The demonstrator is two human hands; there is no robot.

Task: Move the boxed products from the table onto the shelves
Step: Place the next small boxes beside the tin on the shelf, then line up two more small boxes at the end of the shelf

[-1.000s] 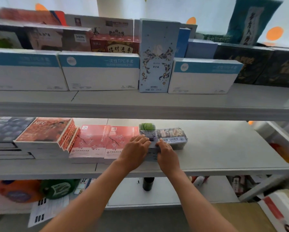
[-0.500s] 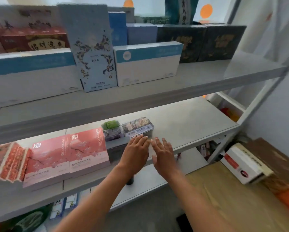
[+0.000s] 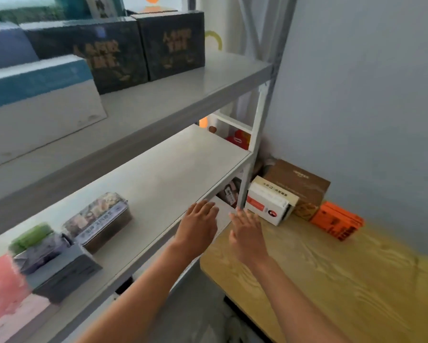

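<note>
**Empty hands between shelf and desk**

On the middle shelf (image 3: 173, 179), far left: pink box (image 3: 2, 290), then grey box (image 3: 64, 276) topped by a green-and-purple pack (image 3: 34, 243), then one clear-lidded snack tray (image 3: 99, 219). On the upper shelf (image 3: 183, 95): one white-and-teal box (image 3: 34, 102), two dark boxes with gold lettering (image 3: 104, 53).

Centre: left hand (image 3: 198, 227) over the shelf's front edge, fingers straight and loosely spread, holding nothing. Just beside it, right hand (image 3: 247, 231) above the near corner of the wooden desk (image 3: 331, 280), fingers likewise straight, empty.

Right, still on the desk, pushed against the wall: three boxed products — one white box with a red mark (image 3: 267, 204), one brown carton (image 3: 299, 186) behind it, one orange box (image 3: 336, 221). Apparently next to be fetched.

Risks, as judged: white box leaning on the brown carton, so lifting either alone may tip the other; shelf upright (image 3: 252, 154) close to the white box, easy to knock on the way up; motion blur throughout, so counts at the far left uncertain.
</note>
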